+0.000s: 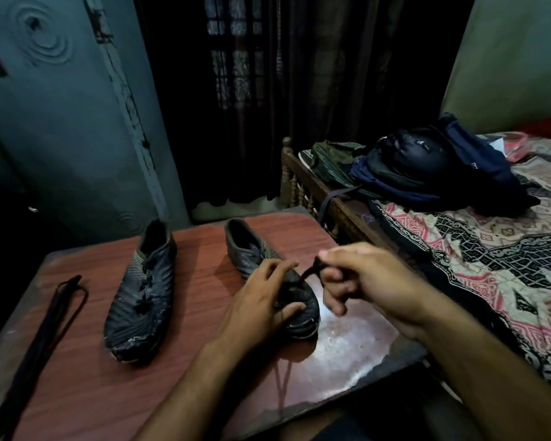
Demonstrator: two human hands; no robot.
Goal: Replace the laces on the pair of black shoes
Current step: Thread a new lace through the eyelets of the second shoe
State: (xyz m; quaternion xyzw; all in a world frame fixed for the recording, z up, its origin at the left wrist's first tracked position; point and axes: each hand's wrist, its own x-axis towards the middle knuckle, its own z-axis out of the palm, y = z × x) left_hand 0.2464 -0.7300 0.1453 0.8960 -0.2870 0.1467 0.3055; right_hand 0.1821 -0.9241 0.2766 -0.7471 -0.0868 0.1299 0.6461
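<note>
— Where are the shoes from where you stand?

— Both on the reddish wooden counter (pixel 204 361), toes towards the person's edge. The left shoe (pixel 142 300) sits alone near the middle, heel towards the far edge. The right shoe (pixel 268 275) lies closer to the right edge, and both hands are on it.

— What is each hand doing?

— The left hand (pixel 261 300) is curled over the toe end of the right shoe, fingers on top and thumb against its near side, gripping it down on the counter. The right hand (pixel 363 275) is raised just beside it, thumb and forefinger pinching a black lace (pixel 310 268). The lace runs down taut from that pinch to the top of the shoe by the left fingers; the other fingers of the right hand are loosely curled underneath.

— Any other laces?

— A bundle of dark laces (pixel 61 300) lies along the left edge of the counter, well apart from both shoes, stretching towards the near left corner. The light is too dim to count the strands.

— And beyond the counter?

— A bed (pixel 458 249) with a patterned cover stands against the right edge, its wooden rail touching or nearly so. A dark backpack (pixel 442 173) and a folded green cloth (pixel 328 160) rest on it. A dark curtain (pixel 268 90) hangs behind the far edge.
</note>
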